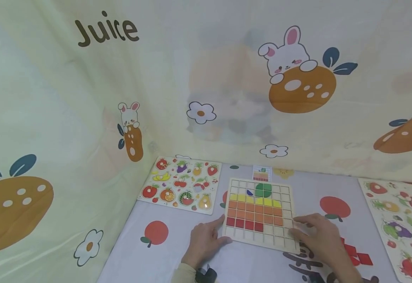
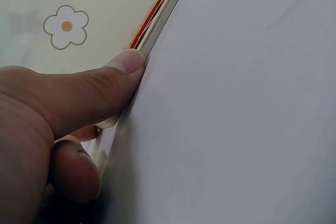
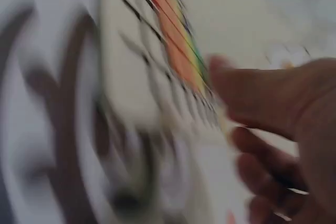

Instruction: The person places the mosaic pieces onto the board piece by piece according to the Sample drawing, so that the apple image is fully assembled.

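A wooden grid board (image 1: 268, 237) lies slightly turned on the table. Coloured tiles fill part of it: a red row, orange rows (image 1: 246, 214), a broken yellow row, a green round shape (image 1: 263, 190) and a small blue piece (image 1: 249, 192). At its lower left corner my left hand (image 1: 204, 240) pinches the frame, thumb on the near edge and index finger along the left side. My right hand (image 1: 320, 237) holds the right edge between thumb and fingers. Blur softens the right wrist view, where the thumb of the right hand (image 3: 273, 98) meets the board's edge.
Loose red square tiles (image 1: 359, 255) lie right of the right hand, partly hidden by it. A small picture card (image 1: 261, 173) sits behind the board. Fruit puzzle boards (image 1: 177, 184) stand left and right. A printed curtain (image 1: 227, 78) closes off the back and left.
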{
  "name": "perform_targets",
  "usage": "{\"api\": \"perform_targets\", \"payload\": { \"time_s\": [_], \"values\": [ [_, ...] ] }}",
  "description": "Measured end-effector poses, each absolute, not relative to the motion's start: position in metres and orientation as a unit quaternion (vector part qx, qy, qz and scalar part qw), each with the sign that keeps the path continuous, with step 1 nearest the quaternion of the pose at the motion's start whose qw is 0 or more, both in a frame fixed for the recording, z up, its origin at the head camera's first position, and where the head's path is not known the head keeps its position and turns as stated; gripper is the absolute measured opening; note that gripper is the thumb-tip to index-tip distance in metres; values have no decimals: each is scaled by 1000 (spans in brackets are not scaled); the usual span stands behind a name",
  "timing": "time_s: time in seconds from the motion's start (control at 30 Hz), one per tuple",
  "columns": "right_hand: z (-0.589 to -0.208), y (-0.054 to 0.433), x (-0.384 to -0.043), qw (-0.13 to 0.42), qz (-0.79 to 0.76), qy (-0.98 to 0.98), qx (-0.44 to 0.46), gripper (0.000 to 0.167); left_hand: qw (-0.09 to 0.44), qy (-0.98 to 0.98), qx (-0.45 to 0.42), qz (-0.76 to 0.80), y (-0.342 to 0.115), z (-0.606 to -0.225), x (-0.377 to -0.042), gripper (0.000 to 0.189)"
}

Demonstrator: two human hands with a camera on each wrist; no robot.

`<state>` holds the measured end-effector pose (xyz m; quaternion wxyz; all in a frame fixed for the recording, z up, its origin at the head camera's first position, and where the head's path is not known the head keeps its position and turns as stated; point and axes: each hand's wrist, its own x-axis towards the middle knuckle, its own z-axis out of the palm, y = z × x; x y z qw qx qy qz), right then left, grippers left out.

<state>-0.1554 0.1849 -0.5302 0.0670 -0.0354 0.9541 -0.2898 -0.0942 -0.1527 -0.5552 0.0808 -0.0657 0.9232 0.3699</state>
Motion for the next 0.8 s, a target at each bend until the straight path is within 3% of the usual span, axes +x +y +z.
{"api": "perform_targets", "payload": {
  "time_s": [0.13,0.3,0.5,0.8],
  "values": [
    [-527,232,-156,94,-237,964,-77,70,86,924,-68,367,-152,-555,-94,72],
    [-527,264,-154,124,-227,960,-110,55,86,926,-67,361,-151,-555,-94,73],
    [-530,266,-155,145,-231,957,-96,47,85,925,-67,364,-154,-557,-96,72],
    [-535,257,-154,126,-230,961,-88,44,91,923,-71,367,-153,-557,-95,73]
  ]
}}
